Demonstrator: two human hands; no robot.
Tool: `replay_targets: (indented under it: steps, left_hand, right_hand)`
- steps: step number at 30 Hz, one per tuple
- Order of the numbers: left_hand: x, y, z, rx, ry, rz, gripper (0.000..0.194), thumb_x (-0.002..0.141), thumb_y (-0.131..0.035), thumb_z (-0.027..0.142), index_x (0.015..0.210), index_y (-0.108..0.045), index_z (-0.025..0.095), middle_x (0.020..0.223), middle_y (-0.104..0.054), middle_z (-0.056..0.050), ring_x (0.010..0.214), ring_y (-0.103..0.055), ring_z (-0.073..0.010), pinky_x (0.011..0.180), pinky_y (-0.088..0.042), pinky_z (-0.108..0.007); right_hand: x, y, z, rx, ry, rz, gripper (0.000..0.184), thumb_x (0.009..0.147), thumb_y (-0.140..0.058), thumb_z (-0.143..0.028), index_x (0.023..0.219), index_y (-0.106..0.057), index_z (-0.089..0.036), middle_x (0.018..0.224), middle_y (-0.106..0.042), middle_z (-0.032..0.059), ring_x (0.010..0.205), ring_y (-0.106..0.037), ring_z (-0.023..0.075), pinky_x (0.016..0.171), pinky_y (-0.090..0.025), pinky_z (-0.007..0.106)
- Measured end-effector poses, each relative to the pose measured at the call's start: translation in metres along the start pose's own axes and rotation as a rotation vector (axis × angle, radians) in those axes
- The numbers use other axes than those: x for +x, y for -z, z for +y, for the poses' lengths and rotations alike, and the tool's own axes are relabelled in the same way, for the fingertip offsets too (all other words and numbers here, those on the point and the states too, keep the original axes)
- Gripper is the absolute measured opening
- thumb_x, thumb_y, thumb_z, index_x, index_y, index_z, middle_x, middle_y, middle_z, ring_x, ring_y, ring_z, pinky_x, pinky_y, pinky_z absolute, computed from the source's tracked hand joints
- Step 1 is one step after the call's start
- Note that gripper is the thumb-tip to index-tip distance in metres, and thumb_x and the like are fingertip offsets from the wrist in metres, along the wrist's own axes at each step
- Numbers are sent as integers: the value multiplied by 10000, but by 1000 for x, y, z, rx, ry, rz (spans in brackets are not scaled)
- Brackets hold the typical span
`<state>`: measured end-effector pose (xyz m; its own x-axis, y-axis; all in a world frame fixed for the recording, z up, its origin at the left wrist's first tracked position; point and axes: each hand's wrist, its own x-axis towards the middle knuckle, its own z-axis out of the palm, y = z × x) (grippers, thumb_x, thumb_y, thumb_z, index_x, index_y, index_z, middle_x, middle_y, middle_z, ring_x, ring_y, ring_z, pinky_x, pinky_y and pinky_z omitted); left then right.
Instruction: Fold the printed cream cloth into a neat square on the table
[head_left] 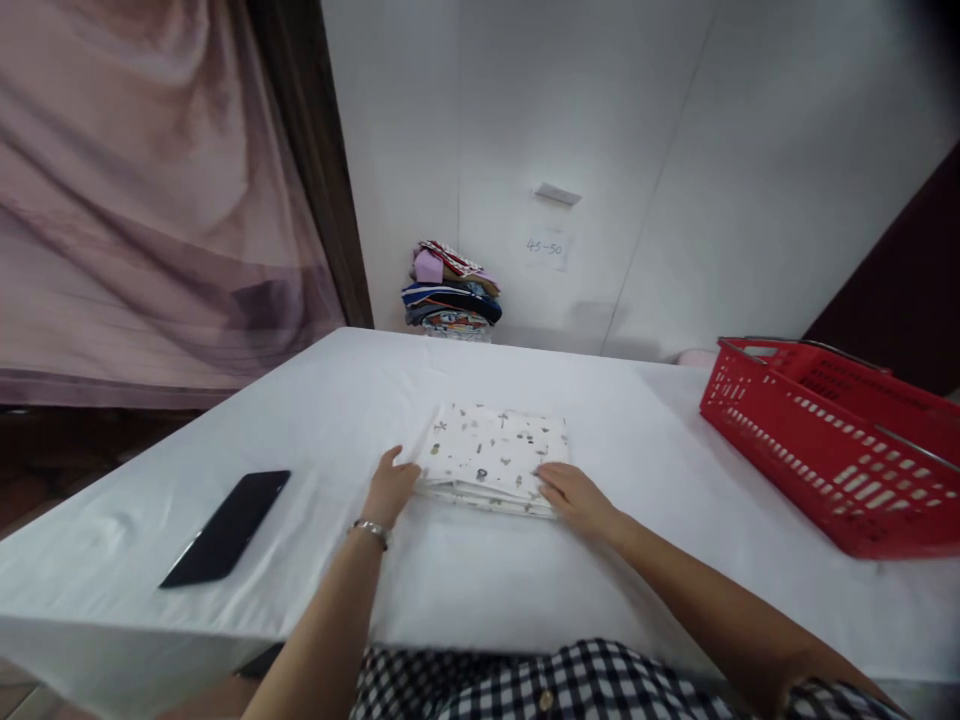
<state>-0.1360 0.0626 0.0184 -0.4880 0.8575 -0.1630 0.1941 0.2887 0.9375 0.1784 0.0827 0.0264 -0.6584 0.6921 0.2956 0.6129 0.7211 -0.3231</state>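
Observation:
A folded white cloth [495,450] with small printed figures lies flat in front of me on the table, its layered folds showing along the near edge. At its left side is my left hand [391,488], thumb and fingers apart, with the fingertips touching the cloth's near left corner. A metal band circles that wrist. My right hand [577,497] grips the near right corner, its fingers bent over the edge; part of them is hidden.
A white-covered table [360,400] carries a dark phone [227,530] at left and a red plastic basket [832,450] at right. Behind the far edge rises a stack of folded clothes [452,290] by a white wall [570,120]. A pink curtain [150,200] hangs at left.

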Motion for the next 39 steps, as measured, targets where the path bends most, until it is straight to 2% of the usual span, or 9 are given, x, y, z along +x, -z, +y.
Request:
replay_targets:
  steps: [4, 8, 13, 16, 19, 25, 28, 33, 39]
  left_hand:
    - [7, 10, -7, 182, -30, -35, 606, 682, -541, 228, 1262, -384, 153, 986, -653, -114, 707, -610, -159, 566, -470, -239]
    - [5, 12, -6, 274, -129, -40, 595, 689, -507, 214, 1266, -369, 159, 1102, -613, -126, 737, -618, -145, 604, -472, -228]
    - [2, 11, -9, 404, -229, -59, 571, 717, -473, 237, 1274, -363, 179, 1167, -571, -110, 815, -615, -159, 731, -466, -270]
    - [1, 11, -8, 406, -225, -67, 557, 722, -456, 227, 1270, -375, 166, 1171, -566, -118, 850, -609, -170, 786, -451, -298]
    - [-5, 14, -4, 360, -258, -70, 556, 706, -456, 212, 1257, -401, 161, 1179, -558, -110, 773, -608, -143, 770, -450, -286]
    - [-20, 26, -4, 230, -246, -178, 533, 721, -461, 268, 1245, -444, 172, 649, -585, 26, 487, -463, -93, 511, -382, -214]
    - [-19, 27, -11, 158, -242, -195, 539, 724, -479, 293, 1251, -439, 186, 615, -556, 46, 450, -395, -78, 481, -339, -207]
    - [-12, 22, -23, 70, -247, -156, 501, 702, -516, 274, 1197, -503, 201, 713, -603, 19, 538, -455, -97, 552, -371, -215]
    - [-11, 16, -28, -30, -198, -132, 479, 693, -533, 280, 1161, -537, 177, 760, -629, -3, 641, -526, -116, 637, -400, -225]
  right_hand:
    - [-36, -5, 13, 15, -103, -19, 394, 911, -331, -334, 1255, -470, -200, 1329, -444, 71, 1265, -326, 215, 1019, -287, 433]
    - [-44, -5, 9, 78, -157, -53, 404, 899, -355, -341, 1261, -472, -203, 1352, -410, 76, 1286, -290, 226, 1015, -287, 450]
    - [-5, 13, -7, 106, -149, -2, 341, 922, -296, -279, 1038, -616, -273, 1104, -626, 18, 1151, -473, 195, 994, -279, 454]
    - [26, 12, -16, 82, -83, 23, 367, 922, -297, -347, 1209, -508, -259, 1284, -496, 49, 1249, -355, 196, 1025, -231, 424]
    - [38, -5, -21, 24, 54, -194, 558, 864, -378, -502, 1353, -325, -237, 1424, -283, 88, 1321, -187, 248, 1044, -168, 459]
    - [15, -25, -14, -43, 173, -298, 611, 846, -397, -533, 1379, -261, -266, 1456, -184, 83, 1331, -137, 264, 1058, -111, 487]
    - [4, -22, -7, -49, 191, -296, 590, 857, -393, -511, 1383, -237, -293, 1463, -164, 54, 1335, -123, 258, 1058, -128, 489]
    - [0, -16, -6, -13, 174, -264, 474, 891, -363, -444, 1336, -351, -280, 1418, -301, 67, 1307, -231, 258, 1038, -193, 494]
    - [45, -21, -41, 104, 283, -125, 307, 896, -387, -374, 1083, -583, -230, 1154, -564, 78, 1084, -481, 224, 915, -365, 395]
